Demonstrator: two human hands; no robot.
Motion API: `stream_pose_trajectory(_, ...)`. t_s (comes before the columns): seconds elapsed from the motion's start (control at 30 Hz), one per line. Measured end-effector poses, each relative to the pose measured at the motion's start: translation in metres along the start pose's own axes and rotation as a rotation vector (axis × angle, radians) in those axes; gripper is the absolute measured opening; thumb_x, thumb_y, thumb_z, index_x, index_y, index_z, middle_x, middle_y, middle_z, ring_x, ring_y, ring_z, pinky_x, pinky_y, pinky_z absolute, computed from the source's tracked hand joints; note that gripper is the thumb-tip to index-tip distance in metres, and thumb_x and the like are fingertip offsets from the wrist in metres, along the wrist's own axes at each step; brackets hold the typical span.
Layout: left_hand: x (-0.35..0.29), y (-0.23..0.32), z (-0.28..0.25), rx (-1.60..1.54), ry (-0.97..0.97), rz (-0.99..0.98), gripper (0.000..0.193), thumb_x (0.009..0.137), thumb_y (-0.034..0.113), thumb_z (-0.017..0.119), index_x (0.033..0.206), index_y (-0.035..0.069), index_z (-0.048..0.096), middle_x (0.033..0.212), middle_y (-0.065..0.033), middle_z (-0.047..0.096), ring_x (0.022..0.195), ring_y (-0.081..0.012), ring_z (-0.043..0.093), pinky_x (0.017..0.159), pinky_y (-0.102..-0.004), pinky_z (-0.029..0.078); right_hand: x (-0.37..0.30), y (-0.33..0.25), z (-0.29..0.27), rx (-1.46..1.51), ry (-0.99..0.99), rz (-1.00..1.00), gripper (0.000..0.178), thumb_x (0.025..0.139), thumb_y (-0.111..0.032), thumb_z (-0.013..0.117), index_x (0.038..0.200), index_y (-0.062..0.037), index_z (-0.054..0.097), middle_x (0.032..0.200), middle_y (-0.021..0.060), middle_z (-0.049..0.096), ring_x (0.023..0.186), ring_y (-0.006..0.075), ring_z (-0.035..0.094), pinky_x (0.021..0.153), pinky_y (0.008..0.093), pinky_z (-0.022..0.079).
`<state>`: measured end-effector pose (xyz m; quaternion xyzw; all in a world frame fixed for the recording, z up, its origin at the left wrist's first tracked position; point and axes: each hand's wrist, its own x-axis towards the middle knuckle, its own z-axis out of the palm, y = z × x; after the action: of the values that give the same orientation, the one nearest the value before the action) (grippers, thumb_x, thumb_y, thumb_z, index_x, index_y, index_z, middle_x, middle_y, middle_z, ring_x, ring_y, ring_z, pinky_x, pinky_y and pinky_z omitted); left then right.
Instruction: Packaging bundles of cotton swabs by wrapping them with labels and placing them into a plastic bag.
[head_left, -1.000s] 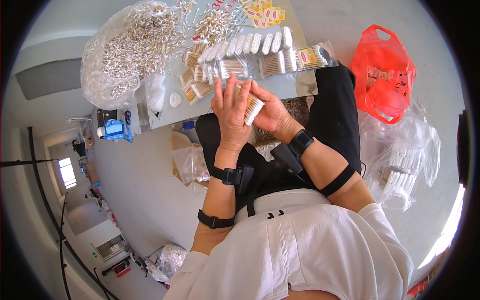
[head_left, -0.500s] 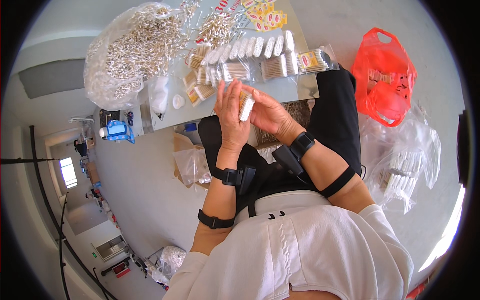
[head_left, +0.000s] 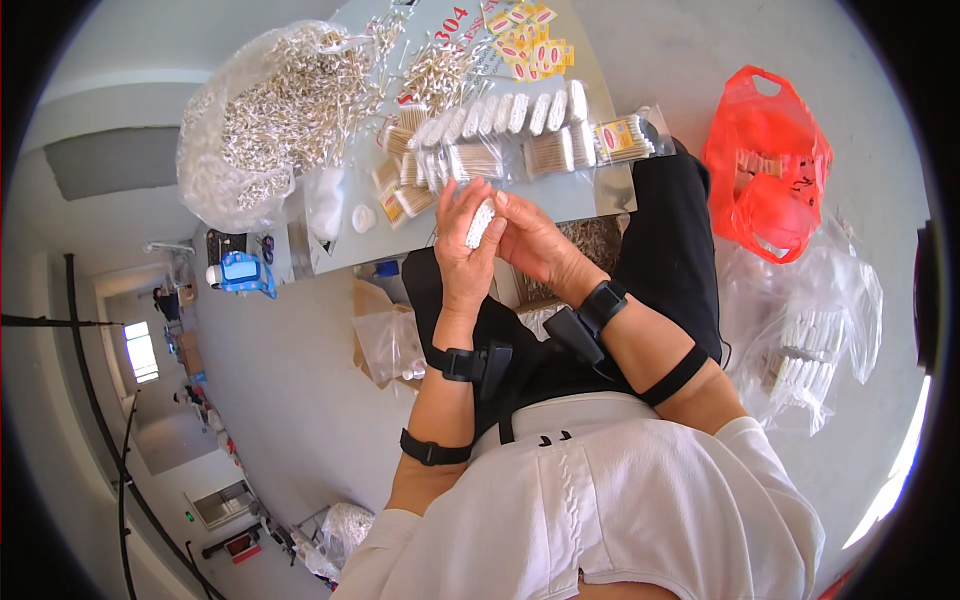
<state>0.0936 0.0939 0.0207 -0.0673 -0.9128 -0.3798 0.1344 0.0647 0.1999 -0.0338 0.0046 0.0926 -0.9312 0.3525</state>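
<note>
A bundle of cotton swabs [head_left: 479, 224] is held between my two hands, its white cotton tips facing me. My left hand [head_left: 462, 262] is closed round it from the left, the thumb lying along its lower right side. From the right, my right hand [head_left: 535, 243] presses its fingers against the upper edge of the bundle, some of them hidden. Just beyond my hands on the table, clear-bagged packs of swabs [head_left: 473, 160] lie in a row. Other swab bundles [head_left: 498, 113] stand behind them with their tips up.
A large clear bag of loose swabs [head_left: 285, 120] fills the table's left side, with a loose heap [head_left: 437, 72] beside it. Yellow cards [head_left: 535, 45] lie at the far edge. A red plastic bag [head_left: 768, 170] and a clear bag of swab packs [head_left: 805, 340] are at right.
The bundle has turned in my hands, so its wooden sticks and yellow card no longer show, only its white tips. My left thumb has come round its lower right side.
</note>
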Motion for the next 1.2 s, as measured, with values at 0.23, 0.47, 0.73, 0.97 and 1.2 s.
stream_pose_trajectory(0.23,-0.002,-0.001,0.001,-0.148,0.018,-0.079,0.032,0.087,0.018,0.062,0.117,0.004,0.060,0.122,-0.0070,0.058,0.129,-0.0214,0.038,0.103,-0.0335,0.033,-0.001,0.000,-0.001,0.004,0.013,0.010,0.047,0.089,-0.035,0.059,0.124,-0.0061,0.048,0.113,0.0088,0.057,0.104,0.0199,0.055,0.092,0.0372,0.045)
stream_pose_trajectory(0.47,-0.004,-0.004,0.000,-0.170,0.029,-0.122,0.031,0.088,0.018,0.061,0.116,0.003,0.060,0.121,-0.0066,0.058,0.128,-0.0199,0.038,0.102,-0.0329,0.034,-0.003,-0.001,0.000,-0.003,0.014,0.046,0.048,0.088,-0.038,0.060,0.123,-0.0089,0.048,0.114,0.0096,0.056,0.105,0.0213,0.055,0.091,0.0416,0.045)
stream_pose_trajectory(0.73,-0.007,-0.002,0.005,0.245,0.134,0.085,0.035,0.077,0.011,0.069,0.111,0.009,0.063,0.116,-0.0073,0.061,0.125,-0.0311,0.042,0.102,-0.0398,0.030,-0.001,-0.004,0.003,0.055,-0.058,0.109,0.050,0.087,-0.044,0.058,0.120,-0.0082,0.048,0.116,0.0091,0.055,0.106,0.0210,0.054,0.092,0.0389,0.045)
stream_pose_trajectory(0.97,-0.005,-0.001,0.002,0.363,0.021,0.173,0.055,0.069,0.014,0.074,0.120,0.007,0.056,0.126,-0.0093,0.054,0.125,-0.0325,0.040,0.101,-0.0424,0.029,0.002,-0.003,-0.008,0.178,-0.115,0.075,0.039,0.094,-0.033,0.050,0.121,-0.0061,0.049,0.120,0.0091,0.053,0.111,0.0215,0.053,0.098,0.0377,0.041)
stream_pose_trajectory(1.2,-0.005,0.003,-0.002,0.327,-0.018,0.159,0.073,0.063,0.020,0.076,0.128,0.002,0.047,0.132,-0.0110,0.047,0.128,-0.0330,0.037,0.103,-0.0443,0.028,0.002,-0.003,-0.005,0.148,-0.097,0.050,0.050,0.094,-0.032,0.050,0.134,-0.0045,0.040,0.123,0.0105,0.051,0.112,0.0212,0.053,0.095,0.0361,0.044)
